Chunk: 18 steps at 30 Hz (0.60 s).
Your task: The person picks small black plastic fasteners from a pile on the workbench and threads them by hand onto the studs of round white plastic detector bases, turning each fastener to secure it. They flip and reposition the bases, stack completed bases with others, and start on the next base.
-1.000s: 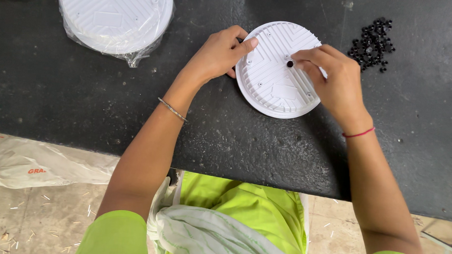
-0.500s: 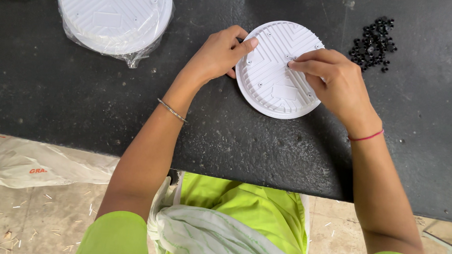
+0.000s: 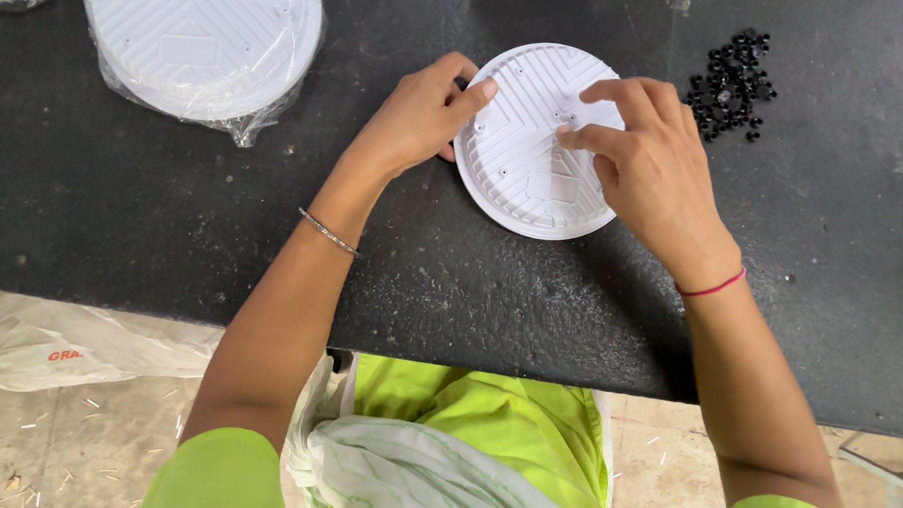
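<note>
While left hand (image 3: 416, 118) steadies white ribbed disc (image 3: 538, 137) at its left rim, right hand (image 3: 655, 166) nearer, thumb and forefinger pinched over centre hole, contents hidden.

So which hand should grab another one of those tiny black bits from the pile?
Probably the right hand. The pile of small black parts lies just beyond its fingers, on the same side. The left hand is on the far edge of the white round plastic disc, steadying it.
</note>
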Available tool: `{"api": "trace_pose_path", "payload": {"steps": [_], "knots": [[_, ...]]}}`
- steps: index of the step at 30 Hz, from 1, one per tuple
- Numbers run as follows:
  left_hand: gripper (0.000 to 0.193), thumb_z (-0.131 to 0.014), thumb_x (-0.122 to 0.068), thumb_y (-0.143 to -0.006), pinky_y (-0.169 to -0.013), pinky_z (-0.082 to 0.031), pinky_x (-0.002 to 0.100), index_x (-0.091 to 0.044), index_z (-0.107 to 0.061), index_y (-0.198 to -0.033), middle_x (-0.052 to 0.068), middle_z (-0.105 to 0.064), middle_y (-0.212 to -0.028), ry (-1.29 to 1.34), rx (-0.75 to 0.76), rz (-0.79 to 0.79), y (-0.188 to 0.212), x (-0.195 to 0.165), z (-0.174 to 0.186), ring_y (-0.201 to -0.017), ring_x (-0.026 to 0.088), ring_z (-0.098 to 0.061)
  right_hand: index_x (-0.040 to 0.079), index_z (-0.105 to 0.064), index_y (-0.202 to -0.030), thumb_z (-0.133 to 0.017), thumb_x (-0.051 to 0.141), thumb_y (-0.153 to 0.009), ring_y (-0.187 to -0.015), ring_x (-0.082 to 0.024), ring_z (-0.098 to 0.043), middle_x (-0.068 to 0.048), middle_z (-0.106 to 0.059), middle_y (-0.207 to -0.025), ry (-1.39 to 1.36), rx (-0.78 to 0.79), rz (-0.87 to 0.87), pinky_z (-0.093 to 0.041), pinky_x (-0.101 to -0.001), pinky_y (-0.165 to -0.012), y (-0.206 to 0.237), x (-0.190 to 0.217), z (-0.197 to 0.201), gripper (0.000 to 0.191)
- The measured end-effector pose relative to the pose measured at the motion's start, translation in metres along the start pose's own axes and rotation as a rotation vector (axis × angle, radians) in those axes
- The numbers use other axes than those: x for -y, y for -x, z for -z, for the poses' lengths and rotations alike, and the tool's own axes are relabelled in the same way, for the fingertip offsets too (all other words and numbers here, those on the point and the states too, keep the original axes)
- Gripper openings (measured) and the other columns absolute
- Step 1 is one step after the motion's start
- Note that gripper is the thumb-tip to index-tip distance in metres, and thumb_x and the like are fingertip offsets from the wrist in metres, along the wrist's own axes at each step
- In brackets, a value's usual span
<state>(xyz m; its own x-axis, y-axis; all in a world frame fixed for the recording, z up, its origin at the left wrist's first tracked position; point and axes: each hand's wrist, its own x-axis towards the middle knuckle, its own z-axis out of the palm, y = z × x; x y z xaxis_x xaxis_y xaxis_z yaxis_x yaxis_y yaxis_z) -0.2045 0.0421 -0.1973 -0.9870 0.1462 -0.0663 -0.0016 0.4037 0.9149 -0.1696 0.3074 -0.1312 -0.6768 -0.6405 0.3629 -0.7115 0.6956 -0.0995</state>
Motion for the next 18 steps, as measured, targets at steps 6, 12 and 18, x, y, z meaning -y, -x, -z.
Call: {"api": "trace_pose_path", "payload": {"steps": [6,12,18], "knots": [[0.044,-0.060,-0.043,-0.101,-0.052,-0.060,0.028,-0.001,-0.062,-0.115,0.007,-0.071,-0.083,0.005,0.007,0.010,0.002,0.001,0.000,-0.070,0.012,-0.070,0.017,-0.081,-0.108,-0.068,-0.006,-0.084,-0.147,-0.033,-0.046,-0.009,-0.061,-0.146,0.029,0.008,-0.023,-0.035,-0.0478,-0.123,-0.001,-0.004,-0.008,0.035],[0.051,-0.070,-0.045,-0.094,-0.053,-0.061,0.028,-0.002,-0.061,-0.120,0.007,-0.072,-0.085,0.072,0.040,0.027,0.002,0.006,0.003,-0.072,0.013,-0.072,0.023,-0.082,-0.125,-0.068,0.001,-0.087,-0.148,-0.040,-0.040,-0.015,-0.055,-0.153,0.087,0.036,-0.053,-0.025,-0.0561,-0.123,0.020,0.008,-0.005,0.046],[0.048,-0.081,-0.032,-0.087,-0.052,-0.058,0.027,-0.002,-0.062,-0.120,0.007,-0.072,-0.084,0.170,0.016,0.018,0.011,0.000,0.003,-0.070,0.011,-0.070,0.024,-0.081,-0.118,-0.067,-0.002,-0.085,-0.145,-0.040,-0.039,-0.017,-0.053,-0.155,-0.098,0.074,-0.028,-0.032,-0.0574,-0.117,0.007,-0.014,-0.005,0.044]]}}
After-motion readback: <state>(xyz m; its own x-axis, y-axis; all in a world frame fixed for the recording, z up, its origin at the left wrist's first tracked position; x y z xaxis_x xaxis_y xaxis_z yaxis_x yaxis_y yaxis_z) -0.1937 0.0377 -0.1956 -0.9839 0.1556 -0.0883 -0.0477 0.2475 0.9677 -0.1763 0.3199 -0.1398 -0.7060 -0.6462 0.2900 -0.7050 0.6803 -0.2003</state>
